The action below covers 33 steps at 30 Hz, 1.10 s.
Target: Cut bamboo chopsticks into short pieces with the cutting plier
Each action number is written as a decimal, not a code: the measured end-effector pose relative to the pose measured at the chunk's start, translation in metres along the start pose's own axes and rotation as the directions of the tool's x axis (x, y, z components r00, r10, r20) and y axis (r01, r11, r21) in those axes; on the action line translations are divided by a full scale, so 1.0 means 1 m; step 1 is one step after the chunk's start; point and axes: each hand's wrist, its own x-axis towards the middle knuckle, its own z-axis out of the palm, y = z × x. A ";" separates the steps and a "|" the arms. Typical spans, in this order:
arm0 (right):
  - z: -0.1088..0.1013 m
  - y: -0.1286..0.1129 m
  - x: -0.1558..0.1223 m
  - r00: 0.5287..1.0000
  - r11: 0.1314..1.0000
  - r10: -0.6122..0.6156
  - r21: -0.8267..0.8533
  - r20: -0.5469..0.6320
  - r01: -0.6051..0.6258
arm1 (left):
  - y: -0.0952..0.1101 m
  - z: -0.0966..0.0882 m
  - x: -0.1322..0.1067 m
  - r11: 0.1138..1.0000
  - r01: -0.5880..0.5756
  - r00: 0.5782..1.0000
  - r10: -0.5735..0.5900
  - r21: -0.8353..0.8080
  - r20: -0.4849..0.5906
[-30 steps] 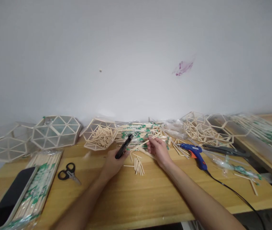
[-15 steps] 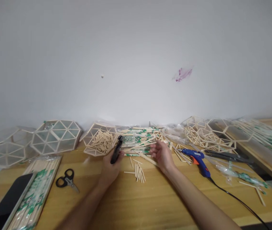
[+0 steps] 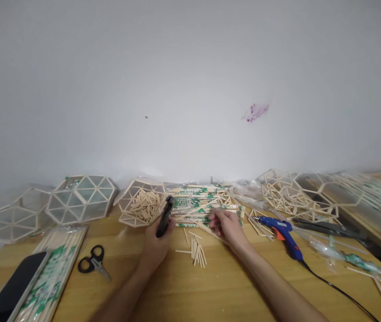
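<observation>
Short wooden sticks point(image 3: 195, 251) lie between the left hand point(image 3: 158, 237), gripping a black hand tool point(image 3: 165, 217), and the curled right hand point(image 3: 229, 229), whose hold I can't make out.

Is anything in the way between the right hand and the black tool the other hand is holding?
Nothing visible stands up between the right hand and the black tool in the left hand. Wrapped sticks lie low across there, and short sticks lie flat, closer to the camera.

Glue gun point(image 3: 289, 237) and scissors point(image 3: 95, 263) suggest a workshop.
</observation>
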 end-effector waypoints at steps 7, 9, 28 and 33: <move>0.009 -0.008 -0.035 0.448 0.300 -0.858 -0.464 0.251 0.834 | 0.000 -0.001 -0.001 0.999 0.006 0.994 -0.011 0.045 0.105; 0.013 -0.009 -0.040 0.356 0.148 -0.844 -0.463 0.402 0.874 | 0.001 0.001 -0.005 0.999 -0.014 0.981 0.004 0.051 0.193; 0.015 -0.006 -0.045 0.683 0.629 -0.644 -0.270 0.344 0.729 | 0.019 -0.006 -0.008 0.929 -0.294 0.916 0.206 0.226 0.344; 0.016 -0.004 -0.045 0.736 0.693 -0.575 -0.265 0.357 0.671 | 0.020 -0.004 -0.010 0.922 -0.302 0.890 0.181 0.244 0.419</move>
